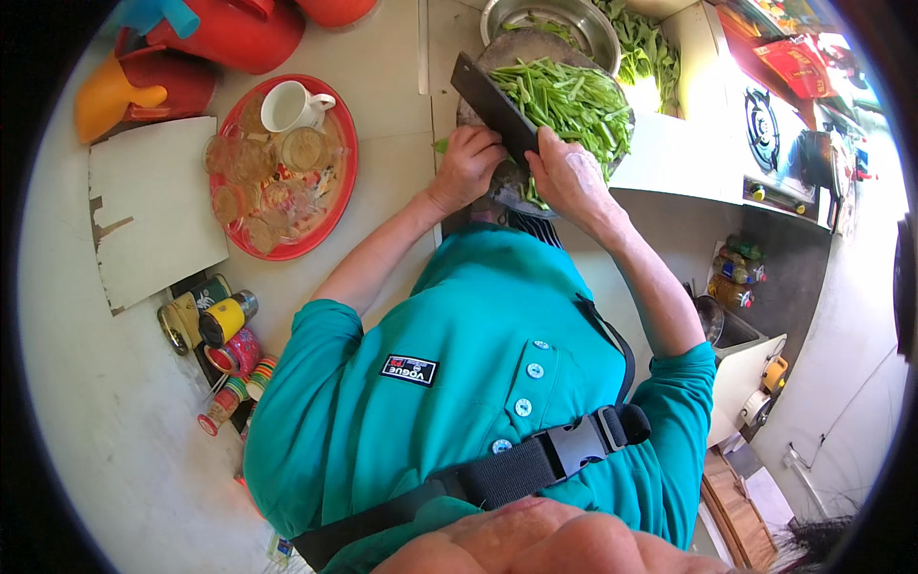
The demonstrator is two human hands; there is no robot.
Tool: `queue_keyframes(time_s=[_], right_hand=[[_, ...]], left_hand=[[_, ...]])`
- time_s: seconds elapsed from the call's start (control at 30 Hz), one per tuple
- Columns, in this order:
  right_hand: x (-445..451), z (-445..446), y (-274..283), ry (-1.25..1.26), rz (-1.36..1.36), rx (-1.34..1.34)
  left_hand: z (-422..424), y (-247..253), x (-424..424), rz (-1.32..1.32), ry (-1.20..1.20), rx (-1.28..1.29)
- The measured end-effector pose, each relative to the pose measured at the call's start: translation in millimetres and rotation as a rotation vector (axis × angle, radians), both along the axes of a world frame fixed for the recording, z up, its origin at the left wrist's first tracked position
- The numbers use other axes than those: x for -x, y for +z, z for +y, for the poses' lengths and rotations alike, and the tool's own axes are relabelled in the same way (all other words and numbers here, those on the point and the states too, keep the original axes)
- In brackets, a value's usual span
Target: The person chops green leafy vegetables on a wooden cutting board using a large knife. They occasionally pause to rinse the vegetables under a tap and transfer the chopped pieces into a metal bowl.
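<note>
My right hand (570,172) is closed round the handle end of a dark cleaver (495,104), whose broad blade slants up and left across a round chopping board (470,115). Beside the blade, my left hand (470,165) has its fingers bent at the board's left side; a bit of green leaf (440,146) pokes out past them, and what the fingertips press on is hidden. To the right of the blade lies a heap of cut green vegetable stems (566,107), with a few pieces near the board's front edge.
A steel basin (609,39) holding some greens stands behind the board, with uncut leafy greens (649,57) to its right. A red round tray (349,172) of glasses and a white mug (285,106) is at left, near red plastic jugs (237,36). A gas stove (771,136) stands far right.
</note>
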State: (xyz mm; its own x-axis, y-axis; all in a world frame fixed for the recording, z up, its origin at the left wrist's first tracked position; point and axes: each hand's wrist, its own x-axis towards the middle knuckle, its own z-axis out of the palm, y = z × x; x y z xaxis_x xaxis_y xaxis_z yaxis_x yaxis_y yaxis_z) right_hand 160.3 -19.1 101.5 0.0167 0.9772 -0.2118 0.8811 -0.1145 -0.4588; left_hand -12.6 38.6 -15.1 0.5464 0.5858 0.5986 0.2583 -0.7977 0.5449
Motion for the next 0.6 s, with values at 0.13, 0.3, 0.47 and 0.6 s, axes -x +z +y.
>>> queue_keyframes(time_s=[0.13,0.3,0.47,0.6], right_hand=[[5.7,0.8,-5.0,-0.025,-0.023,0.022],[2.9,11.8,-29.5,-0.068,0.003,-0.101],[-2.5,8.3,-12.9,-0.045,0.053,-0.065],[3.8,-0.9,3.3,0.019,-0.012,0.018]], left_hand=[[-0.4,4.2,-0.8,-0.007,0.000,0.021],[2.6,3.3,0.9,-0.006,-0.035,0.002],[6.9,4.8,9.3,-0.002,-0.089,0.047],[6.1,5.7,8.0,0.000,-0.076,0.033]])
